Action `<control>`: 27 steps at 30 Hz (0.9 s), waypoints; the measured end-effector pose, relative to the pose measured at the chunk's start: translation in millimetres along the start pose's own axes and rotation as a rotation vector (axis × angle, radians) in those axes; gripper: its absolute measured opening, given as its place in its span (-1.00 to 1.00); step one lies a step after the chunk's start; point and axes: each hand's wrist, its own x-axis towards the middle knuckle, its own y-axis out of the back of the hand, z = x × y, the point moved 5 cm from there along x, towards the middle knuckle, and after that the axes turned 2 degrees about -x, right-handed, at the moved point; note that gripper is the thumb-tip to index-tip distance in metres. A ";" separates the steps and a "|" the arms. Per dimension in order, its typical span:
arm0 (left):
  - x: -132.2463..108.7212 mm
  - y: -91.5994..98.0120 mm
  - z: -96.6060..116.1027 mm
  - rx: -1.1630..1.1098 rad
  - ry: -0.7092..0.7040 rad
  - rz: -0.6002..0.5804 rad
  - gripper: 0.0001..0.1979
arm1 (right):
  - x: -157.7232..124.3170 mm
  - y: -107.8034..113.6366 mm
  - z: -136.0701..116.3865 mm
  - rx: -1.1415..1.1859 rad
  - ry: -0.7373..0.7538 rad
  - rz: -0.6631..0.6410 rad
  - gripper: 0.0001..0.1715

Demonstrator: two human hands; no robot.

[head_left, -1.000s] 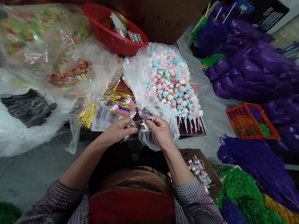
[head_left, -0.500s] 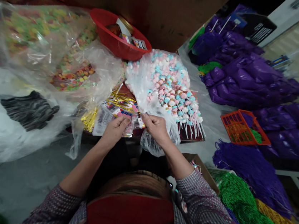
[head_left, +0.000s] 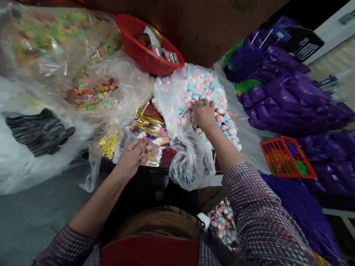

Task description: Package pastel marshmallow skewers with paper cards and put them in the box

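Note:
My left hand (head_left: 132,157) is closed at the near table edge, thumb and fingers pinching a clear printed plastic bag (head_left: 154,157). My right hand (head_left: 204,115) reaches over the pile of marshmallow pops (head_left: 228,126), fingers apart and bent down among the pink, white and blue pieces; its fingertips are partly hidden. More marshmallows (head_left: 191,83) lie behind it in a clear plastic sack (head_left: 172,92). Beyond my left hand are gold twist ties (head_left: 146,122) lying over more printed bags. A second bunch of gold ties (head_left: 109,144) sits left of that hand.
A red basin (head_left: 147,57) with small packets stands at the back. Left of it are bags of ring-shaped gummies (head_left: 48,33) and a dark striped cloth (head_left: 38,132). Purple bundles (head_left: 296,104) and an orange basket (head_left: 277,157) are at right. A cardboard wall (head_left: 190,19) rises behind.
My right hand has left the place beside my left hand and moved forward and right onto the marshmallow pops. The left hand stays near the table edge with the plastic bag.

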 end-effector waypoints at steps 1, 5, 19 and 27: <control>-0.4 1.2 1.1 -0.015 0.015 -0.001 -0.34 | 0.9 -2.9 0.5 -0.034 0.018 -0.008 -0.51; -1.2 3.0 6.1 -0.068 0.024 -0.034 -0.34 | 2.5 -6.0 7.3 -0.035 0.069 0.022 -0.59; 3.0 -14.5 0.2 -0.281 0.039 -0.154 -0.40 | -44.7 43.9 66.8 1.054 -0.420 0.721 -0.81; 0.5 -26.7 -3.6 -0.303 0.026 -0.192 -0.36 | -131.2 41.9 21.0 1.900 -0.475 0.597 -0.70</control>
